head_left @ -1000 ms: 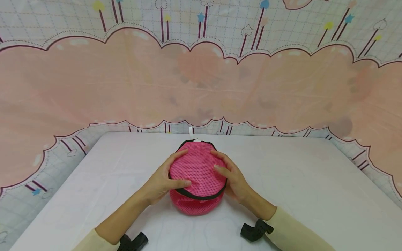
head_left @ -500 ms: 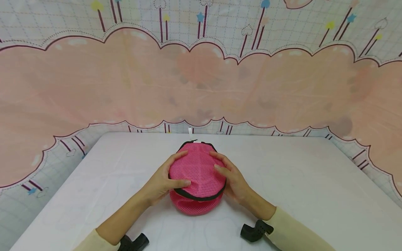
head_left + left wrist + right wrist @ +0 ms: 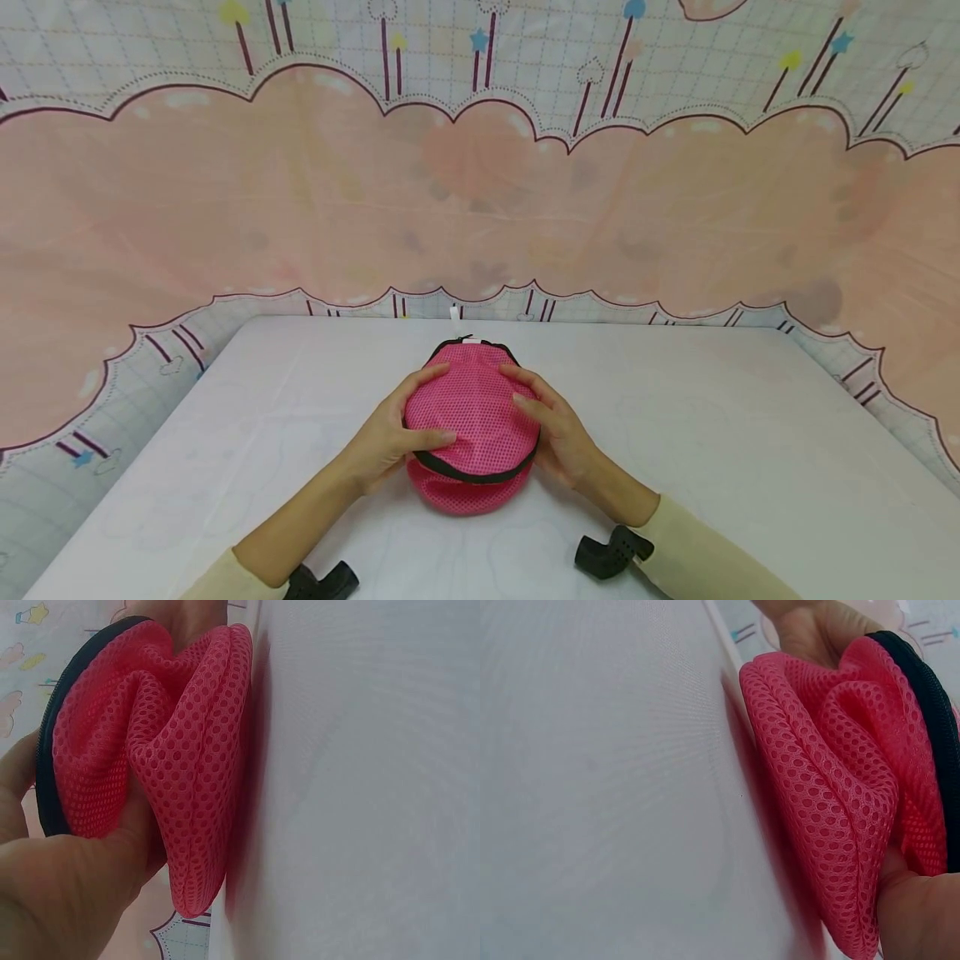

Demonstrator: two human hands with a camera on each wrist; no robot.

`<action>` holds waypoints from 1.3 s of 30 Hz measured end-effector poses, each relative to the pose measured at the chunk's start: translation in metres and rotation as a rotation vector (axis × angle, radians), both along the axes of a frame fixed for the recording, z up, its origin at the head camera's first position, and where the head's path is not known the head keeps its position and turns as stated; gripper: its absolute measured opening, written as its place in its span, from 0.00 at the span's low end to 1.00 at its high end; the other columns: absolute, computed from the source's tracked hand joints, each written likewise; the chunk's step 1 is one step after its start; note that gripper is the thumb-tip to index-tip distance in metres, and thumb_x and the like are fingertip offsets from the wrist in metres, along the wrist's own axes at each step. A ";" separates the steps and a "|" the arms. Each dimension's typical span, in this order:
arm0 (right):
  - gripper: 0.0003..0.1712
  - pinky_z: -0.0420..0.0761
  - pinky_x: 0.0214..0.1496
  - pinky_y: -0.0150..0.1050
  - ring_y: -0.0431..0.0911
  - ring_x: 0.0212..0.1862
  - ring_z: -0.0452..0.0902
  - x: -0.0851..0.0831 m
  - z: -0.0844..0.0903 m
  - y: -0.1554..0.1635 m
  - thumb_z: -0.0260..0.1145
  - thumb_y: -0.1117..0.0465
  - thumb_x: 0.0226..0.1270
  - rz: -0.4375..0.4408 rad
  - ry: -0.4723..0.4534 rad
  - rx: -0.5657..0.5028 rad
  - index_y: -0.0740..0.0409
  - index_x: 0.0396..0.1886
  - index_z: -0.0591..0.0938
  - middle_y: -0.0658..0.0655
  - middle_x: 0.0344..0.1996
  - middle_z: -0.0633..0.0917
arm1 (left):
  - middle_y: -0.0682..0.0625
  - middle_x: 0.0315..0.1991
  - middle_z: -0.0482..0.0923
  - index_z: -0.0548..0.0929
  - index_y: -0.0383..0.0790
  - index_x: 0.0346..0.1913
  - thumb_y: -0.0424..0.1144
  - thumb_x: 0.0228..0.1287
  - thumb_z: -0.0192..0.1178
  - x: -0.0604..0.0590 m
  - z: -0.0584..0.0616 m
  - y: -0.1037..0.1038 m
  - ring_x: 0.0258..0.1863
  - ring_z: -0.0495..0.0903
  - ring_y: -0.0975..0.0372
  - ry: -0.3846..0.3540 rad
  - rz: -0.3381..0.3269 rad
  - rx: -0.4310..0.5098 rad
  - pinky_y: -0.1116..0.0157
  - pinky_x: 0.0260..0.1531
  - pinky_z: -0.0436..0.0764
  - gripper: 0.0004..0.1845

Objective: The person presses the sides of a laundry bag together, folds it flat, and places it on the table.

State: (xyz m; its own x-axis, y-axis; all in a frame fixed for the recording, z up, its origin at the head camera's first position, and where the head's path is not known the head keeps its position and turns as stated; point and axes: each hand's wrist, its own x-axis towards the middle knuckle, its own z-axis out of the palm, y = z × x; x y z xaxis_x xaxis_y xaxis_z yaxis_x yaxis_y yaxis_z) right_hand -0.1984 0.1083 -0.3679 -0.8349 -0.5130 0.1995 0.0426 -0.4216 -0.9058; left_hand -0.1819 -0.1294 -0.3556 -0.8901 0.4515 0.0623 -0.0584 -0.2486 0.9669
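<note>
A pink mesh pouch (image 3: 472, 408) with a black zipper around its round top sits on the white table, between both hands. My left hand (image 3: 393, 429) grips its left side, the thumb lying over the top near the front edge. On the opposite side my right hand (image 3: 555, 425) holds it, thumb and fingers on the top's right edge. In the left wrist view the side wall of the pouch (image 3: 199, 765) is folded inward, its base close against the tabletop. The right wrist view shows the same creased mesh wall (image 3: 817, 787) below the zipper. Anything inside is hidden.
The white table (image 3: 720, 417) spreads out on both sides of the pouch. A small white tab (image 3: 454, 313) stands up behind it at the back. A patterned cloth (image 3: 480, 208) hangs beyond the table. Black camera mounts (image 3: 613, 552) are on both wrists.
The pouch's top has tipped very slightly toward me and its front zipper edge sits a little lower. Both hands keep their hold in nearly the same place.
</note>
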 end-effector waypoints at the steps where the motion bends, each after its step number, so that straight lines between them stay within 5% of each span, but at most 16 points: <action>1: 0.27 0.73 0.58 0.40 0.49 0.60 0.67 0.000 0.000 0.000 0.47 0.64 0.74 -0.001 -0.002 0.000 0.62 0.71 0.59 0.59 0.65 0.62 | 0.39 0.68 0.54 0.57 0.49 0.73 0.25 0.53 0.68 0.000 0.000 0.000 0.59 0.69 0.47 0.000 0.001 0.000 0.53 0.50 0.77 0.46; 39: 0.22 0.67 0.61 0.41 0.48 0.64 0.61 -0.003 -0.007 -0.001 0.46 0.65 0.75 -0.006 -0.021 -0.063 0.59 0.65 0.69 0.56 0.67 0.63 | 0.41 0.68 0.51 0.56 0.49 0.73 0.23 0.55 0.65 0.001 -0.007 0.001 0.59 0.68 0.48 -0.056 -0.034 0.069 0.55 0.51 0.76 0.45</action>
